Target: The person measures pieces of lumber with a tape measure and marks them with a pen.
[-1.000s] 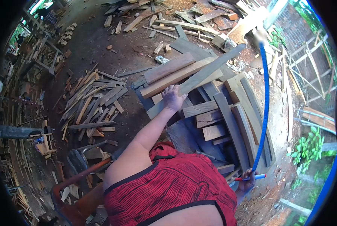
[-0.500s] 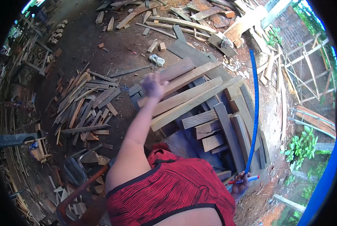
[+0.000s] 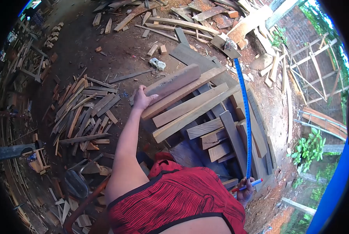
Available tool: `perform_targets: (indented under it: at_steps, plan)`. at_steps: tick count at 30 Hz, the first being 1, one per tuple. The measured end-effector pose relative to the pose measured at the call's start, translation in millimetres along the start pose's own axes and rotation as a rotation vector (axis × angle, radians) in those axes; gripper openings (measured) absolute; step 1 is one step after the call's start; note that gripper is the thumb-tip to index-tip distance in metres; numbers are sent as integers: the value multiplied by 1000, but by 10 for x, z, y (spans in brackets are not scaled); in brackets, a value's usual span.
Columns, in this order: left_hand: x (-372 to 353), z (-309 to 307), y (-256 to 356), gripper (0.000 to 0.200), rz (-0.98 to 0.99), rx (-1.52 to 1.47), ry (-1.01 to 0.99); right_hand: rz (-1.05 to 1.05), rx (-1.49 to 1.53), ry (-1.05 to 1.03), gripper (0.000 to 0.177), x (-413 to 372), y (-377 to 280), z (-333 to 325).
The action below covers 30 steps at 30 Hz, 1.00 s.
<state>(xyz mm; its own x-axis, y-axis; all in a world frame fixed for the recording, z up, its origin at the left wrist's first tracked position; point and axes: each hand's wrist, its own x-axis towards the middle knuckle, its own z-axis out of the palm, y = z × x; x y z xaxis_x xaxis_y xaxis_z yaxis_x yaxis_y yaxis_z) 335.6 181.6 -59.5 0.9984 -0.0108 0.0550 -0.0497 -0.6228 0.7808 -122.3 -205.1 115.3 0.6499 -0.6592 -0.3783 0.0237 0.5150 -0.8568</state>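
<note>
My left hand [image 3: 143, 99] is closed on the near-left end of a dark wooden plank [image 3: 178, 82], thumb on one side. The plank lies at the left edge of a stack of sawn boards, beside a lighter board [image 3: 190, 92]. Low on the right, my right hand [image 3: 245, 192] grips a blue measuring tape [image 3: 245, 105] and a red-and-blue pen [image 3: 257, 182]. The tape extends away from this hand across the boards, its far end near a short wood block [image 3: 226, 46].
A heap of thin offcuts [image 3: 85, 109] lies on the dirt ground to the left. More scrap wood [image 3: 182, 25] is strewn at the far side. A red curved metal frame [image 3: 75, 214] stands at lower left, and a leafy plant [image 3: 309, 150] grows at right.
My left hand has moved down and left, from a blurred position over the plank onto its near end. The plank's visible faces have shifted. The tape has swung left with my right hand.
</note>
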Motion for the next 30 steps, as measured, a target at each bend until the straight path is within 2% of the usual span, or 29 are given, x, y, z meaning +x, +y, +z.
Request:
perform_targets:
  at_steps: [4, 10, 19, 23, 25, 26, 28, 30]
  plan:
    - [-235, -93, 378, 66, 50, 33, 70, 22, -5, -24, 8, 48, -2, 26]
    - [-252, -47, 331, 64, 143, 13, 115, 53, -19, -5, 10, 63, 58, 10]
    - [-148, -80, 267, 60, 15, -198, 3, 63, 36, -20, 10, 26, 169, -102]
    - [-23, -40, 107, 60, 27, -230, -14, 102, 75, -5, 11, 10, 193, -111]
    - [5, -76, 161, 58, 9, -414, 7, 105, 75, 15, 11, 18, 211, -131]
    - [33, -53, 139, 58, 11, -415, 6, 110, 73, 37, 11, 18, 218, -140]
    - [104, 4, 74, 50, -30, -676, -13, 107, 85, 32, 11, 22, 221, -156]
    - [166, -14, 98, 42, -74, -752, -13, 103, 99, 26, 11, 35, 214, -155]
